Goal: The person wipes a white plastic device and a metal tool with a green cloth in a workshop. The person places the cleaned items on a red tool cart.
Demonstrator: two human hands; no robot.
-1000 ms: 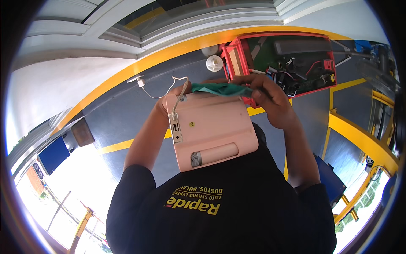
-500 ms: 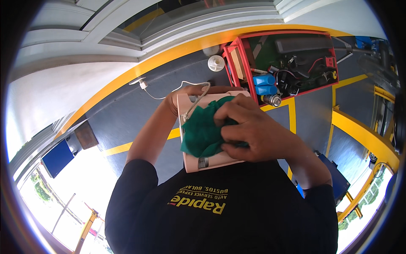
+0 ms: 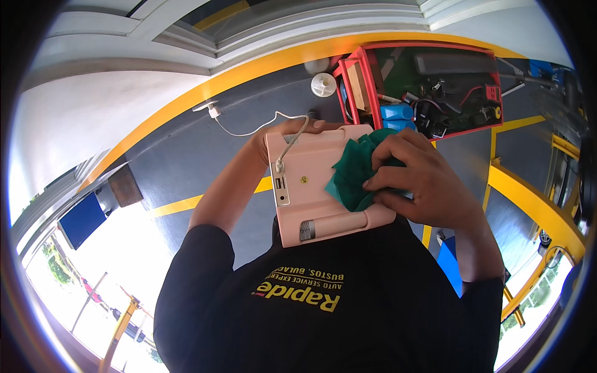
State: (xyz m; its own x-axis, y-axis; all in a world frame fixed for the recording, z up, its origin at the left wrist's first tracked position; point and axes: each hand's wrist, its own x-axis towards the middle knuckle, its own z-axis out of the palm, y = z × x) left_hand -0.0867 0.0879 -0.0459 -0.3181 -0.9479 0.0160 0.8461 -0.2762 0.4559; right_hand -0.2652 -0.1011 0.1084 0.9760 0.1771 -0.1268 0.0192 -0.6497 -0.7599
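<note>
Pink device point(image 3: 317, 165) between hands; left hand point(image 3: 320, 126) grips its far edge, white cable point(image 3: 290, 144) alongside. Right hand point(image 3: 420, 177) bunches green cloth point(image 3: 353, 177) against device's face.

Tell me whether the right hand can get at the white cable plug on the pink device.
Probably yes: the face of the pink device lies bare between the right hand and the white cable plug. Its grip holds the green cloth, though, which may need letting go first.
</note>
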